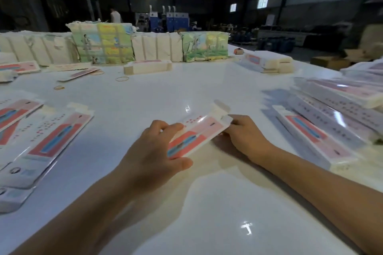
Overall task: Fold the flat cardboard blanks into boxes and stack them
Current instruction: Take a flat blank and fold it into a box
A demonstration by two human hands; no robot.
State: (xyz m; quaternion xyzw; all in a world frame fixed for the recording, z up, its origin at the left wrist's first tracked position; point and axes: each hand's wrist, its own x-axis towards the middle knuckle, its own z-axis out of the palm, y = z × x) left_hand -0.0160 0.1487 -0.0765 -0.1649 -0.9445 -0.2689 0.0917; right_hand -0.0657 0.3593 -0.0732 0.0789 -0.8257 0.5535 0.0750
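A long pink and white cardboard box with a red and blue print lies slanted just above the white table, its end flaps standing open at the far end. My left hand grips its near end, thumb below and fingers over the top. My right hand holds the far end by the flap, fingers curled under it. Flat blanks lie spread at the left. Folded boxes are stacked at the right.
Bundles of tied blanks line the table's far edge. Another folded box and a small stack sit beyond the middle. Rubber bands lie loose at the left centre. A person stands far back in the dim hall.
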